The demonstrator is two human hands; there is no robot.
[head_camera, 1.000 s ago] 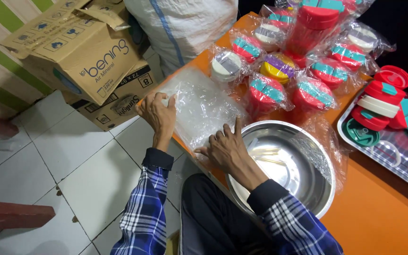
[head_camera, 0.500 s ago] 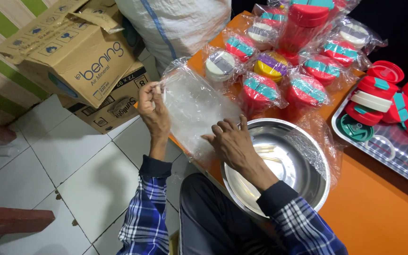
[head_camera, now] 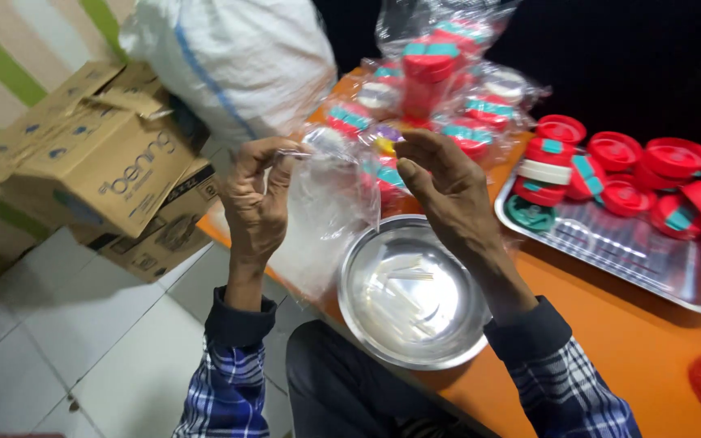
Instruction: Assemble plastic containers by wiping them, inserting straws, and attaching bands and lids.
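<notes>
- Clear thin plastic bag (head_camera: pixel 318 211) hangs in the air above the near edge of the orange table (head_camera: pixel 651 357), held up between both hands.
- Left hand (head_camera: pixel 257 199) pinches the top edge of the bag with its fingertips — the fingers are closed on the film.
- Right hand (head_camera: pixel 448 191) is raised at the other side of the bag's mouth, fingers bent narrow; whether it grips the film I cannot tell.
- Round shiny steel bowl (head_camera: pixel 411 300) stands on the table just below the hands.
- Flat steel tray (head_camera: pixel 659 259) with red round lids (head_camera: pixel 675 158) lies to the right, well apart.
- Brown cardboard box (head_camera: pixel 99 162) sits on the floor at the left, beside a white woven sack (head_camera: pixel 229 57).
</notes>
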